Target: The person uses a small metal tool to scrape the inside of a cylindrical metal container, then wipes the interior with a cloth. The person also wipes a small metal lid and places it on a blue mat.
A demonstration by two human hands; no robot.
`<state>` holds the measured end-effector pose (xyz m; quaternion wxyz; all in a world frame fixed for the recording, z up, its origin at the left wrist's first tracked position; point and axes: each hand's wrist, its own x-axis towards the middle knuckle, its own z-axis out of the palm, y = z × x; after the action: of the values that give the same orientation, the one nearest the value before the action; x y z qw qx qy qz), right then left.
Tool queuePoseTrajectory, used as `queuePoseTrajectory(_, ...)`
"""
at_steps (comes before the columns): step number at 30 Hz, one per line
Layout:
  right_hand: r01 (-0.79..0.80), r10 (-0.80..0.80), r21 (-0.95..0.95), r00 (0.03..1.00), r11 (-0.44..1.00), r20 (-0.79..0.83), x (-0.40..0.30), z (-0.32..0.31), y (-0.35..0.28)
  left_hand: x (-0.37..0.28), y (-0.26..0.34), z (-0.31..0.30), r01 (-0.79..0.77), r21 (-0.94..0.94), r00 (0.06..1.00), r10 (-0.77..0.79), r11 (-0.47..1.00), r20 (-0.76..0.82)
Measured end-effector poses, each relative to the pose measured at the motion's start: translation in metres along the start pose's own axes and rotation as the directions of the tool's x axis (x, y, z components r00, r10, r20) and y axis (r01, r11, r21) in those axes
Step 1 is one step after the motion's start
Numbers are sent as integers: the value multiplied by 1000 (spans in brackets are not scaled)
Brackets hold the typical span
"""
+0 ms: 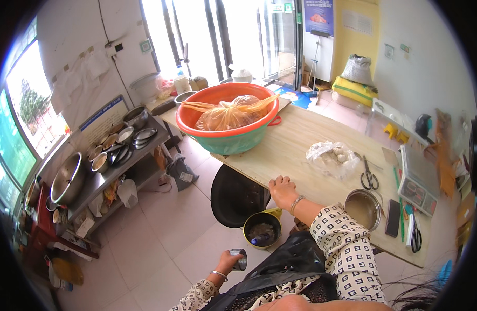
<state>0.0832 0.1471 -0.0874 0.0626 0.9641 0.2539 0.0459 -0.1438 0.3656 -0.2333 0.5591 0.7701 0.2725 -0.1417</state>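
My left hand [225, 262] is low over the tiled floor, its fingers around a small metal cup [241, 259] tipped on its side. On the long edge of the wooden table [289, 136] rests my right hand [284, 192], palm down and holding nothing. A black wok [232, 194] and a yellow-rimmed bucket [263, 229] with a bottle inside are below that hand. A clear plastic bag of pale round pieces [335, 157] lies on the tabletop ahead of it. Nearer my right sleeve stands a steel pot [363, 210] with cloudy liquid.
An orange-and-green basin [226, 144] holding a tied plastic bag [232, 116] stands at the table's far end. Scissors [367, 175], a phone [392, 217] and a digital scale [419, 182] lie to the right. Bowls and lids crowd a steel shelf [143, 145] on the left.
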Motion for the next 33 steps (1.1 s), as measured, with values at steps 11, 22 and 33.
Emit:
queuePoseTrajectory(11, -122, 87, 977, 987, -173, 139, -30, -2, -14, 16, -23, 2, 6, 8, 998, -6, 1000, 62)
queuePoseTrajectory(22, 181, 154, 58, 937, -982, -314, -216, -111, 42, 31, -53, 1, 21, 30, 1000, -21, 999, 6)
queuePoseTrajectory(33, 704, 682, 290, 706, -648, -189, -388, -55, 179, 50, -30, 22, -258, 504, 931, 73, 824, 357)
